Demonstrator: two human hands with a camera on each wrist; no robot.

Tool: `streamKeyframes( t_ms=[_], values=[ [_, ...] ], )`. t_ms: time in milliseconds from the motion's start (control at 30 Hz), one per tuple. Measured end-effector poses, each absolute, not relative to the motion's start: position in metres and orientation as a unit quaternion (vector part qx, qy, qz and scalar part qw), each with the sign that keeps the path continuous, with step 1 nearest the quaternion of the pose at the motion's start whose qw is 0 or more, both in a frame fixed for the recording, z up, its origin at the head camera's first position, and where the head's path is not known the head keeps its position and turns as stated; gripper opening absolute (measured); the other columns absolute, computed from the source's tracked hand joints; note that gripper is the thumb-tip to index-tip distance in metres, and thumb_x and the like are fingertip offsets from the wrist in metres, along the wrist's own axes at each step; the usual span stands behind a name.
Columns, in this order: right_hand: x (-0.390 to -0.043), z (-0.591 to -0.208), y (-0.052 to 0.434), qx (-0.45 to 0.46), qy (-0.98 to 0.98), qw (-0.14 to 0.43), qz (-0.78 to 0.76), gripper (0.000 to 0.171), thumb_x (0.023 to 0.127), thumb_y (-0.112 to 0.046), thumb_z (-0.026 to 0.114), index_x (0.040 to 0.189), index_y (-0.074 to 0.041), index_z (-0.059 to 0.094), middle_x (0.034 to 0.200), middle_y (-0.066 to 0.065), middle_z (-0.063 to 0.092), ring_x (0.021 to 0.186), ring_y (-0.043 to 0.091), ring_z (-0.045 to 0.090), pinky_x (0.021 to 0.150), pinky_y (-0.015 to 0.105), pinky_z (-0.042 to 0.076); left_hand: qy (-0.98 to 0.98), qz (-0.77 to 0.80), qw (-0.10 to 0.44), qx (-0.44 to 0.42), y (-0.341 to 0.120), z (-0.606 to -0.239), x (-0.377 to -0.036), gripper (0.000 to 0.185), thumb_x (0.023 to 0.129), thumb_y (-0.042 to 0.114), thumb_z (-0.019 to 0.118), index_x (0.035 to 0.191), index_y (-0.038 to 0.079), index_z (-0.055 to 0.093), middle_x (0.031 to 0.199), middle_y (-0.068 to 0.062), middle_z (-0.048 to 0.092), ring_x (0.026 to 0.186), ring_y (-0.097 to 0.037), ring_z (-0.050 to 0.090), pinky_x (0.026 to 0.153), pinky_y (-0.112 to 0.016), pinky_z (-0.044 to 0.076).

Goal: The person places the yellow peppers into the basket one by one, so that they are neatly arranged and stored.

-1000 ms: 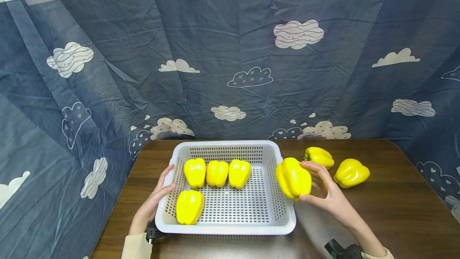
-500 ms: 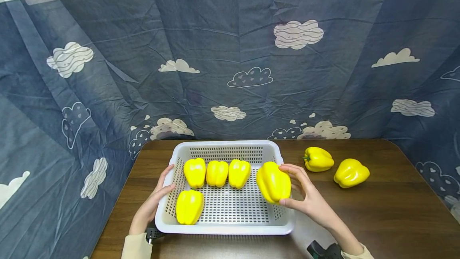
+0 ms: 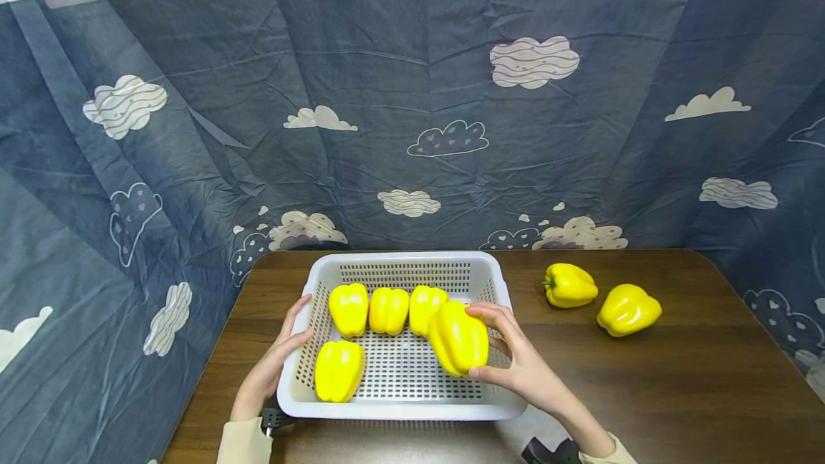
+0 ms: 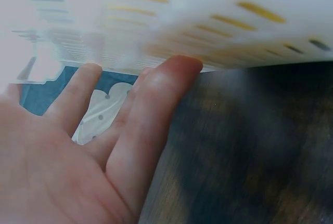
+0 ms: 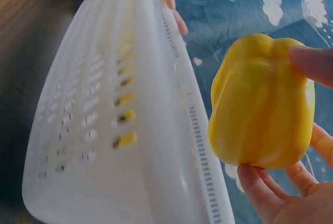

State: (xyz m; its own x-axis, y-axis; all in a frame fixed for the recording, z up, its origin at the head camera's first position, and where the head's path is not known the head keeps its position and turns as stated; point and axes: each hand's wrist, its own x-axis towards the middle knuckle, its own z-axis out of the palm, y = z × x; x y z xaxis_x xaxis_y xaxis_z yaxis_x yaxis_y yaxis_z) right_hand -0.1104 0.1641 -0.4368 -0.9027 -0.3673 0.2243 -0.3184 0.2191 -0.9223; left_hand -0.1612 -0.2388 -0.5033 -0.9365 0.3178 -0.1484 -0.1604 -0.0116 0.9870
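Landmark: white basket on the wooden table.
Right hand: fingers and thumb curled round a yellow pepper, clamped on it.
Held pepper: above the basket's right half, lifted off its floor, just beside the back row.
Left hand: fingers straight, pressed flat against the basket's left wall, gripping nothing.
Back row: three peppers side by side along the basket's far wall.
Front pepper: alone in the basket's near left corner.
Loose peppers: two on the table, well to the right of the basket.

Brown table, white basket, 2 loose peppers
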Motion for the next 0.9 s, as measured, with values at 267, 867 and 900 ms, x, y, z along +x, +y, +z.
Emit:
streamKeyframes(
  t_ms=[267,867,900],
  values=[
    [-0.110,-0.442,0.143,-0.224,0.773,0.036,-0.593,0.072,0.073,-0.014,0.080,0.137,-0.014,0.045,0.139,0.007,0.035,0.126,0.025,0.037,0.099,0.046,0.038,0.686,0.706,0.167,0.056,-0.239,-0.504,-0.161,0.064,0.098,0.023,0.041,0.150,0.030,0.006,0.156,-0.014,-0.004,0.136,-0.048,0.015,0.097,-0.060,0.029],
    [-0.107,-0.448,0.102,-0.228,0.776,0.053,-0.586,0.073,0.069,-0.009,0.079,0.133,-0.012,0.046,0.137,0.009,0.035,0.126,0.032,0.037,0.095,0.052,0.039,0.681,0.711,0.169,0.056,-0.240,-0.504,-0.161,0.063,0.099,0.023,0.041,0.151,0.031,0.006,0.157,-0.013,-0.004,0.137,-0.047,0.015,0.099,-0.060,0.027],
    [-0.106,-0.448,0.100,-0.230,0.775,0.053,-0.587,0.073,0.069,-0.008,0.079,0.133,-0.011,0.046,0.136,0.010,0.035,0.126,0.032,0.037,0.096,0.052,0.038,0.679,0.712,0.170,0.056,-0.240,-0.504,-0.161,0.063,0.099,0.023,0.041,0.151,0.031,0.006,0.157,-0.013,-0.004,0.137,-0.047,0.014,0.100,-0.060,0.027]
  ],
)
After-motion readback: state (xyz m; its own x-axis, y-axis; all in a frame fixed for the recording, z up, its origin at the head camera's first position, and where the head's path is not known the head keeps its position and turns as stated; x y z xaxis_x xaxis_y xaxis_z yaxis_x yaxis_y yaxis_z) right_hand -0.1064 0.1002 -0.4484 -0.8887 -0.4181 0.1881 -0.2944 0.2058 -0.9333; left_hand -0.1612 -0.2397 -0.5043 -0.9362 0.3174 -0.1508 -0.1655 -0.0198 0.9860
